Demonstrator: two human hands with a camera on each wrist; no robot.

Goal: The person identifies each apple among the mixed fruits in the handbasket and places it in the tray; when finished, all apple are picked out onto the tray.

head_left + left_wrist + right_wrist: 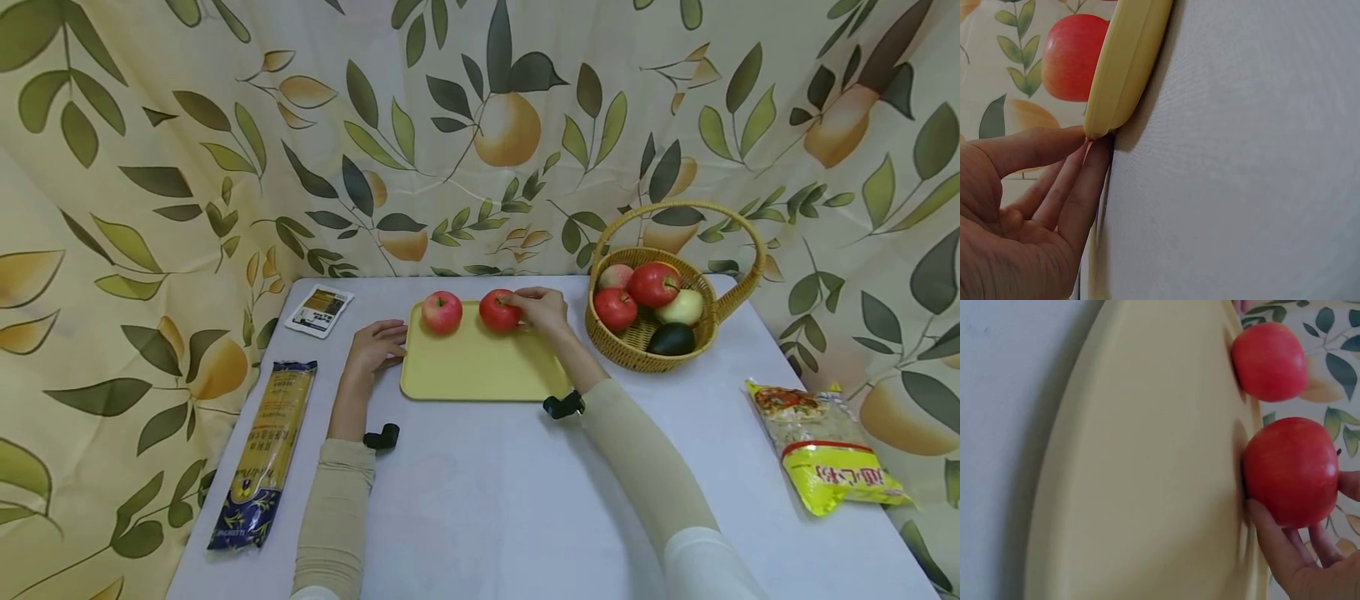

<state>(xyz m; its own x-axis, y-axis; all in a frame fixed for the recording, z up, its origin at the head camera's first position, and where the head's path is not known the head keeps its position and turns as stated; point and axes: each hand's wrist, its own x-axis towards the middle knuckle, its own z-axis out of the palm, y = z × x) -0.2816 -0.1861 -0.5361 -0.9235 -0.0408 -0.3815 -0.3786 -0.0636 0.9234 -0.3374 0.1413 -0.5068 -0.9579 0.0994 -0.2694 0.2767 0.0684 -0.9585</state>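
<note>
A yellow tray [480, 367] lies on the white table with two red apples along its far side. My right hand [545, 310] grips the right-hand apple [498, 312], which sits on the tray; the right wrist view shows fingers and thumb around that fruit. To its left rests the other apple [441, 312], untouched. At the tray's left edge is my left hand [375, 346]. The left wrist view has its thumb and fingertips [1075, 139] pinching the tray's rim at a corner.
A wicker basket [652, 360] with a tall handle, holding several fruits, stands right of the tray. Farther right lies a yellow-and-clear food bag [828, 450]. On the left are a spaghetti pack [266, 450] and a small white packet [320, 311]. A patterned curtain [465, 217] hangs behind.
</note>
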